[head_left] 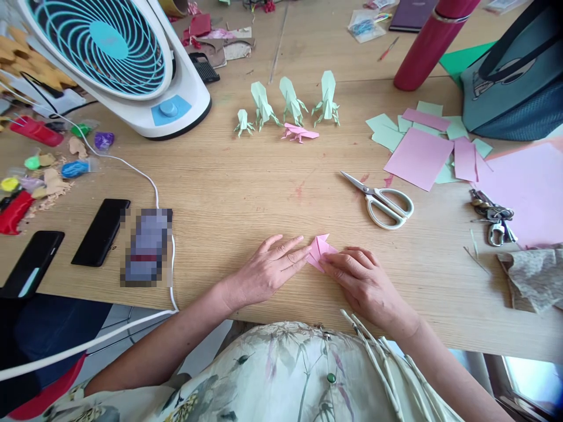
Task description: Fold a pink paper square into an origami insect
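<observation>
A small folded piece of pink origami paper (pixel 317 251) lies on the wooden table between my hands, one pointed flap sticking up at its far side. My left hand (pixel 270 269) rests with its fingers stretched out, the fingertips touching the paper's left edge. On the near right side, my right hand (pixel 363 278) has its fingers curled and pressed on the paper; its fingertips are partly hidden. Beyond them lie white-handled scissors (pixel 387 205), blades pointing away to the left. Farther back stand several pale green folded paper figures (pixel 328 97) and a pink one (pixel 299 133).
A white fan (pixel 176 88) stands at the back left, its cable (pixel 152 179) running past several phones (pixel 101 231). At the right are pink and green paper sheets (pixel 420 155), keys (pixel 495 214), a red bottle (pixel 428 50) and a blue-grey bag (pixel 505 88).
</observation>
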`<state>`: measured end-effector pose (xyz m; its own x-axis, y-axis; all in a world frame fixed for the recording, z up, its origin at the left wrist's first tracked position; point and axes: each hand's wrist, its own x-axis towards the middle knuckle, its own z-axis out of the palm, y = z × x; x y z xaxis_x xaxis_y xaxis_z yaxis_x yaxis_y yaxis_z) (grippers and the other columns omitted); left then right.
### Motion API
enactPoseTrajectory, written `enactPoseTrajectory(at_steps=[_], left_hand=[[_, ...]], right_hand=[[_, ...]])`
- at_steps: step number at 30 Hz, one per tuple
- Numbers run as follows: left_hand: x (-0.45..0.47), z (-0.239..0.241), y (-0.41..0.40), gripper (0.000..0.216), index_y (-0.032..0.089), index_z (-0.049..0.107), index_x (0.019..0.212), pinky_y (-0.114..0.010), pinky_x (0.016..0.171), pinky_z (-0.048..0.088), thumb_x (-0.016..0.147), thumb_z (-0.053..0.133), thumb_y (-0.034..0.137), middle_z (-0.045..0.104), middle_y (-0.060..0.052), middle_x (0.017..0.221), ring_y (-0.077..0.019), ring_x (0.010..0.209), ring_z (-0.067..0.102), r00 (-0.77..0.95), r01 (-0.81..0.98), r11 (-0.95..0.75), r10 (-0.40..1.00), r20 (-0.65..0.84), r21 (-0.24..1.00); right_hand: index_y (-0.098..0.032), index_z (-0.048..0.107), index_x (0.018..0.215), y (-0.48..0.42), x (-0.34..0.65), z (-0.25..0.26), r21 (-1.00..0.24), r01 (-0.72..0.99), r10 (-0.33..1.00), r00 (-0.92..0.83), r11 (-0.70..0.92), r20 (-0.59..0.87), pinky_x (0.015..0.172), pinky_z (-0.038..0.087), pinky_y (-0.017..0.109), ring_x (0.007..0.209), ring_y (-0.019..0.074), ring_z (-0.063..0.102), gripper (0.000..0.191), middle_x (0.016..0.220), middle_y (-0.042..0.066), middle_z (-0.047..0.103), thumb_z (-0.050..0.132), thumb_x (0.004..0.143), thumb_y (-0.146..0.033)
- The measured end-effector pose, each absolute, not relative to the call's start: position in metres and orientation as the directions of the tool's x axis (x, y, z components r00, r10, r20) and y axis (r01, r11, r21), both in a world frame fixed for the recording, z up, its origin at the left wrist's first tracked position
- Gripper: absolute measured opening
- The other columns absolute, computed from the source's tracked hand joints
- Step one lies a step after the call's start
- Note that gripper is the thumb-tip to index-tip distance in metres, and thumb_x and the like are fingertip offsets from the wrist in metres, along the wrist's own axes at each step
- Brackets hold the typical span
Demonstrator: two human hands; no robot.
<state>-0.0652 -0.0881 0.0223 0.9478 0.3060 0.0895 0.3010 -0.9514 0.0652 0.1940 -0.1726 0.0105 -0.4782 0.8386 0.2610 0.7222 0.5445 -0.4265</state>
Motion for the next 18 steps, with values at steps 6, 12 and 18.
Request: enactPoseTrajectory(at_steps=[6,12,18], left_hand=[[-0.057,0.017,-0.085,0.047,0.016,0.043,0.148,-0.053,0.117,0.03,0.101,0.047,0.021,0.045,-0.012,0.154,-0.0281,0.146,0.035,0.943,0.311,-0.948,0.316,0.105,0.062],[-0.054,0.021,-0.084,0.064,0.017,0.032,0.154,-0.06,0.118,0.024,0.098,0.054,0.039,0.037,-0.009,0.159,-0.033,0.149,0.028,0.94,0.34,-0.936,0.342,0.007,0.086],[-0.051,0.028,-0.086,0.062,0.019,0.033,0.153,-0.061,0.119,0.02,0.099,0.051,0.043,0.034,-0.007,0.161,-0.0325,0.15,0.026,0.936,0.353,-0.932,0.352,-0.024,0.087]], right_hand=[[-0.028,0.049,0.146,-0.174,0.194,0.008,-0.427,0.736,0.85,-0.468,0.526,0.241,0.1,0.046,0.051,0.112,0.0269,0.058,0.058,0.127,0.008,0.066,0.047,0.093,-0.003],[-0.027,0.047,0.147,-0.175,0.195,0.006,-0.443,0.723,0.847,-0.477,0.53,0.235,0.102,0.044,0.052,0.114,0.0276,0.056,0.057,0.129,0.009,0.065,0.046,0.095,-0.004],[-0.026,0.045,0.148,-0.174,0.196,0.007,-0.446,0.72,0.846,-0.48,0.531,0.232,0.102,0.043,0.052,0.113,0.0273,0.055,0.058,0.129,0.009,0.065,0.045,0.095,-0.004]])
